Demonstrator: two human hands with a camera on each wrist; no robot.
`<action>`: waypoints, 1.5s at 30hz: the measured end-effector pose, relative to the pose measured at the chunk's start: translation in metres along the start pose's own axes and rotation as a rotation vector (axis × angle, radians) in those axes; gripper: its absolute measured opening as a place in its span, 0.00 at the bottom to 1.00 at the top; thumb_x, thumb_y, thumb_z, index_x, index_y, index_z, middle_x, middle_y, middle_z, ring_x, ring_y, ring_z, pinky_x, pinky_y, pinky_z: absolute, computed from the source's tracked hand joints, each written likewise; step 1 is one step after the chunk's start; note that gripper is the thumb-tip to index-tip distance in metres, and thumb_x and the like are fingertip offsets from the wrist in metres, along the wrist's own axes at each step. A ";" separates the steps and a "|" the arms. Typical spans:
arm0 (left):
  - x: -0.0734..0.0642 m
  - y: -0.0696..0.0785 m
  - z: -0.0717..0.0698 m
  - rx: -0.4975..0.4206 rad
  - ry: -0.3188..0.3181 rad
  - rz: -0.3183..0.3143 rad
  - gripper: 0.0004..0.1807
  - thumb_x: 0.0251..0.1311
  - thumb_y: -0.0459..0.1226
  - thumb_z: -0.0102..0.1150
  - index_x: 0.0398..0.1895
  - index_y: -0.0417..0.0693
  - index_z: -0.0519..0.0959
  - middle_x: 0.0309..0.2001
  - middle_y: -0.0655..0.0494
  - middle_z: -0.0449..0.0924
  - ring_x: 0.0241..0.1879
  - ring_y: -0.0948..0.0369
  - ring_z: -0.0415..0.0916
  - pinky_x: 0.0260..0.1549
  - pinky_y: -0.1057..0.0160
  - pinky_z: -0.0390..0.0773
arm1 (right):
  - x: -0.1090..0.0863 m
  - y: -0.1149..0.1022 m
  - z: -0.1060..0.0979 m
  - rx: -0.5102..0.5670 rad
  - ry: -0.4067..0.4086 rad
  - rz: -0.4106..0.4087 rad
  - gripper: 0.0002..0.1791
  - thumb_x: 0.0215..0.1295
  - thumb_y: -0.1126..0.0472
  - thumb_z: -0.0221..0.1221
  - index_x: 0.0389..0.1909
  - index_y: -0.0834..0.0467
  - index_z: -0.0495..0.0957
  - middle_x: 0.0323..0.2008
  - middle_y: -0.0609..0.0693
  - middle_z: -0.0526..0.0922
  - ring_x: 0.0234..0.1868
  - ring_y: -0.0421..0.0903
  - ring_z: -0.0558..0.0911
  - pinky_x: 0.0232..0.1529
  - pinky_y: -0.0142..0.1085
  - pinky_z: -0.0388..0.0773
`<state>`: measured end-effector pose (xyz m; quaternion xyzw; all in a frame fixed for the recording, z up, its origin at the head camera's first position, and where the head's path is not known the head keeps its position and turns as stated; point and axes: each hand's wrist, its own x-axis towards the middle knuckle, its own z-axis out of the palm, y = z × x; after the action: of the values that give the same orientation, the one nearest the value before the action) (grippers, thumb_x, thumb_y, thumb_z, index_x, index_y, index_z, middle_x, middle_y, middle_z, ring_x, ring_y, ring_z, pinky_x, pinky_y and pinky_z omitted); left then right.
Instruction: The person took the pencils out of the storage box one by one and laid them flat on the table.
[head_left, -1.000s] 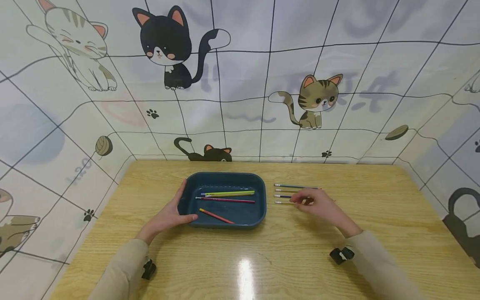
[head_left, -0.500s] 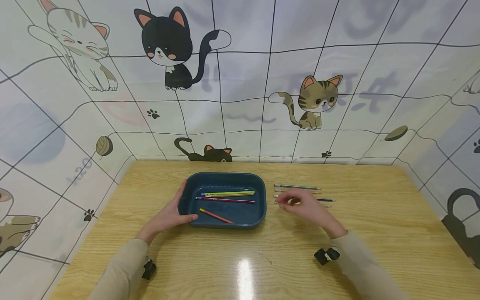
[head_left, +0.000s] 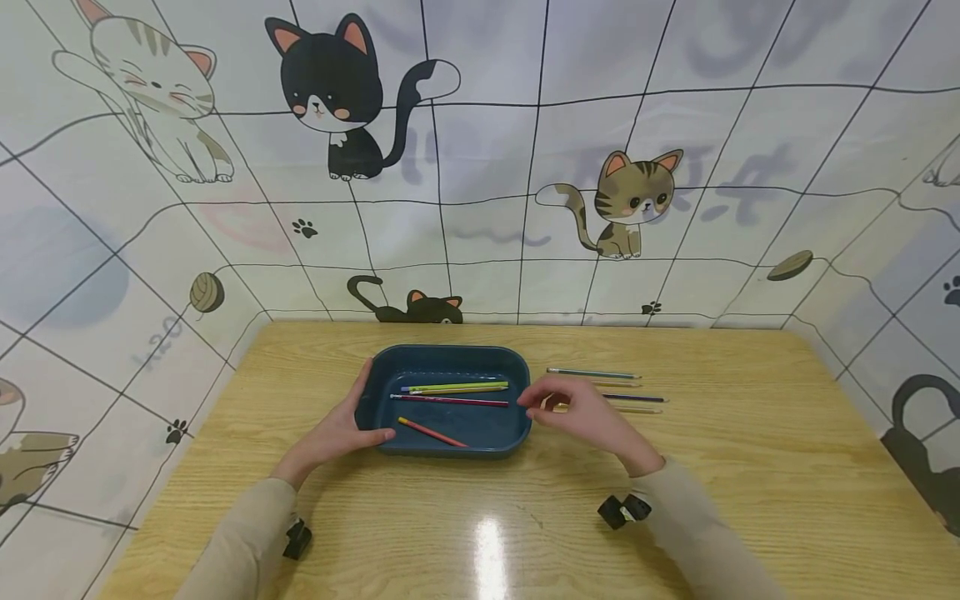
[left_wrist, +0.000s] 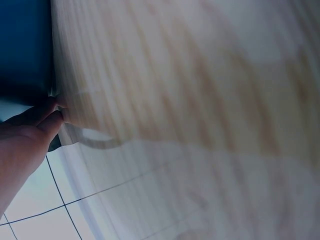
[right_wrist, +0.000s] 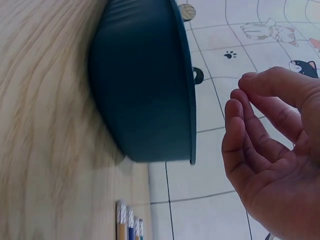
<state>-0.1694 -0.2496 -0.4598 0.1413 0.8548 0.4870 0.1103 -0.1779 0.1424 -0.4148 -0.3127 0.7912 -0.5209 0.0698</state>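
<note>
A dark blue rectangular tray (head_left: 450,447) stands on the wooden table. My left hand (head_left: 337,429) holds its left end, fingers along the outer wall and thumb over the front-left rim. Inside lie several pencils, among them a lime-green one (head_left: 461,387), a dark red one (head_left: 457,401) and a short red one (head_left: 432,432). Over the tray's right rim is my right hand (head_left: 581,412), fingers loosely curved towards the thumb. The right wrist view shows nothing in that hand (right_wrist: 280,145). To the right lies a row of pencils (head_left: 630,397), their left ends partly hidden behind the hand.
The table (head_left: 420,525) meets a wall covering (head_left: 495,233) printed with cats and grid lines along its back edge. In the right wrist view, eraser ends of the row of pencils (right_wrist: 121,220) show beside the tray.
My right hand has moved left from above the row of pencils to the tray's right rim, uncovering more of the pencils. My left hand and the tray have stayed put.
</note>
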 end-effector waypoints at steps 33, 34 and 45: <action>0.001 0.000 -0.002 0.021 0.009 0.008 0.64 0.52 0.45 0.72 0.77 0.52 0.30 0.76 0.43 0.29 0.72 0.40 0.33 0.64 0.35 0.43 | 0.056 -0.010 0.063 -0.029 -0.226 -0.042 0.10 0.63 0.67 0.62 0.44 0.64 0.82 0.41 0.55 0.83 0.36 0.39 0.80 0.40 0.34 0.77; 0.001 0.000 -0.002 0.021 0.009 0.009 0.64 0.51 0.45 0.72 0.77 0.52 0.30 0.76 0.43 0.29 0.73 0.40 0.33 0.64 0.35 0.43 | 0.057 -0.010 0.064 -0.034 -0.229 -0.039 0.10 0.63 0.67 0.62 0.44 0.63 0.82 0.41 0.55 0.84 0.36 0.39 0.80 0.40 0.34 0.78; 0.001 -0.001 -0.002 0.020 0.007 0.029 0.64 0.52 0.45 0.71 0.77 0.49 0.31 0.76 0.42 0.29 0.73 0.40 0.33 0.64 0.35 0.43 | 0.070 -0.004 0.078 -0.078 -0.326 0.052 0.10 0.59 0.70 0.64 0.42 0.66 0.81 0.34 0.48 0.82 0.34 0.38 0.80 0.38 0.31 0.78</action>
<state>-0.1708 -0.2510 -0.4598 0.1530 0.8580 0.4804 0.0985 -0.1980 0.0406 -0.4306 -0.3752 0.7967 -0.4301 0.1985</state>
